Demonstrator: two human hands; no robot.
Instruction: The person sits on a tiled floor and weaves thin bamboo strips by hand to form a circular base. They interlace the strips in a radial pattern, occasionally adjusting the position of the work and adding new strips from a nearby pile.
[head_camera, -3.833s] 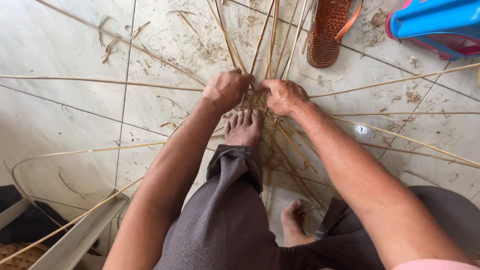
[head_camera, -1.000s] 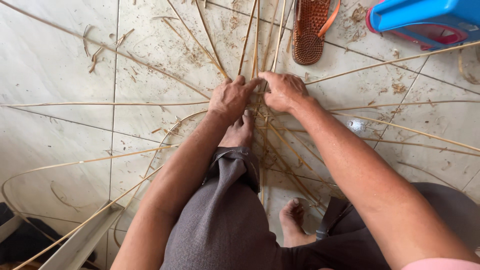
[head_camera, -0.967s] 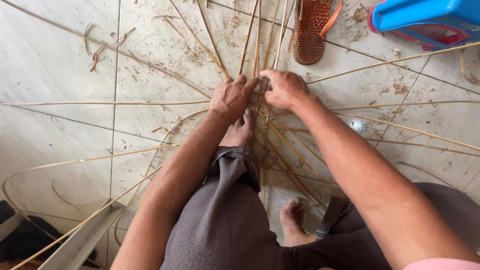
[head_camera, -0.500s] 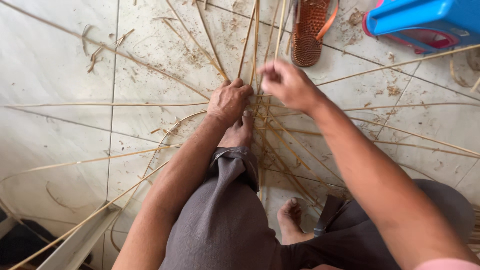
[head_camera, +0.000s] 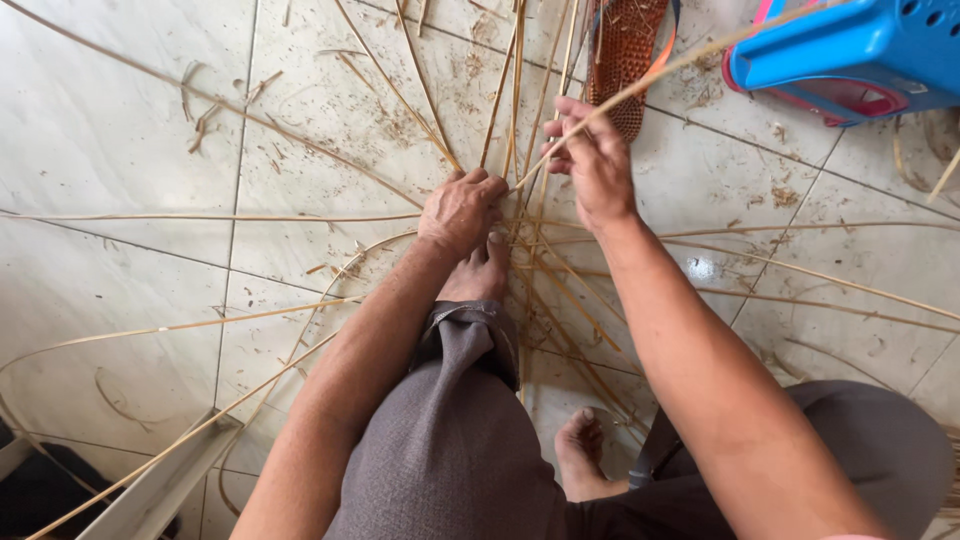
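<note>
Thin cane strips (head_camera: 300, 216) are lying on the tiled floor (head_camera: 120, 130), fanning out from a crossing point near the middle, with strips running toward nine, eleven, twelve and three o'clock. The left hand (head_camera: 462, 208) is sitting on that crossing point, directly above the left foot (head_camera: 478, 272), which is resting on the strips. The right hand (head_camera: 592, 160) is sitting at about one o'clock from the left hand, just beside it, with one strip (head_camera: 680, 62) passing through its grip and rising toward two o'clock. A sandal (head_camera: 628, 50) is lying at twelve o'clock beyond the right hand. A plastic stool (head_camera: 850, 50) is standing at two o'clock. The right foot (head_camera: 585, 455) is resting at six o'clock.
</note>
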